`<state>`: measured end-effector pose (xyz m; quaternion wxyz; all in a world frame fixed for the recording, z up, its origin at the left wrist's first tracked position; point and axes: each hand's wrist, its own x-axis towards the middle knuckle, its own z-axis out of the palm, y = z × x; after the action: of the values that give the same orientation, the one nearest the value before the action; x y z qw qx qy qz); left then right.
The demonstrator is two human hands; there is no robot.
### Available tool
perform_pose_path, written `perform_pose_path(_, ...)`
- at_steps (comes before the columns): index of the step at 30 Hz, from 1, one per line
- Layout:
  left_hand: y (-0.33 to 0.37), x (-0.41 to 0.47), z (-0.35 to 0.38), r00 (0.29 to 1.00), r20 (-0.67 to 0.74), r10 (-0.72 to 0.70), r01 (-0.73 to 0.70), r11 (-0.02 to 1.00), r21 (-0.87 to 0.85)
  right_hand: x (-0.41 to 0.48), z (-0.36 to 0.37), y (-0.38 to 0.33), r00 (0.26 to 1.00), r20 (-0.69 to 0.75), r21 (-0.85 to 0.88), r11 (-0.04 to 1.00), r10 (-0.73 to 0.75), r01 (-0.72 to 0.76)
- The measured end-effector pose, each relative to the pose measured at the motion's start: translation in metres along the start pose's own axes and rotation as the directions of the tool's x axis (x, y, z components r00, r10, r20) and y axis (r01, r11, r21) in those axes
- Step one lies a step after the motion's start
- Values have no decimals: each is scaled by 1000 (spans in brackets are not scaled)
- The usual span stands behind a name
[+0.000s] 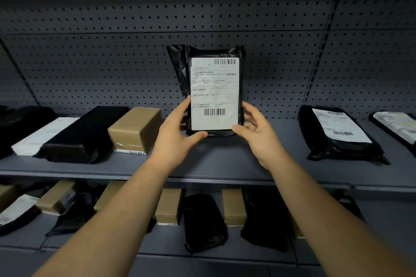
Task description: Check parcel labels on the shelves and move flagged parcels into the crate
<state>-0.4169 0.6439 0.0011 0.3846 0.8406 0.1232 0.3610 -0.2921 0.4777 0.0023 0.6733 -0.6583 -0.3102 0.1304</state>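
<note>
**A:** Here it is, the black parcel held upright in front of the pegboard back, clear of the upper shelf, white label square to the face.

**B:** What's the grip?

**A:** Both hands low down. The left hand pinches the bottom-left corner, thumb across the front edge and fingers tucked behind. The right hand has the bottom-right corner, thumb in front, fingers spread loosely round the side.

**B:** So it's the reading step?

**A:** I'd say so. And it's done sensibly: both thumbs sit at the label's lower corners, clear of the lower barcode. I'd leave them there.

**B:** Soft bag, though.

**A:** Yes, the plastic is crumpled at the top. It could sag or catch a glare, so a slight tilt and some tension between the hands should keep the print flat. The light is dim here too.

**B:** Flagged or not?

**A:** I can't tell from here, the print is too small. No crate in sight either. If it's clean, the open gap between the brown box and the labelled bag on the right looks like its spot.
</note>
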Motion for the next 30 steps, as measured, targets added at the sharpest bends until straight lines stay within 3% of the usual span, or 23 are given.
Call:
perform_pose_path(23, 7, 5, -9, 999, -34, 40, -42, 998, -56, 4, -3, -6, 1000, -11, 31, 999, -26, 26)
perform_pose_path(30, 0, 1, -4, 998, 52, -27, 31, 997, -68, -3, -3, 7, 999, -36, -193, 981, -16, 9)
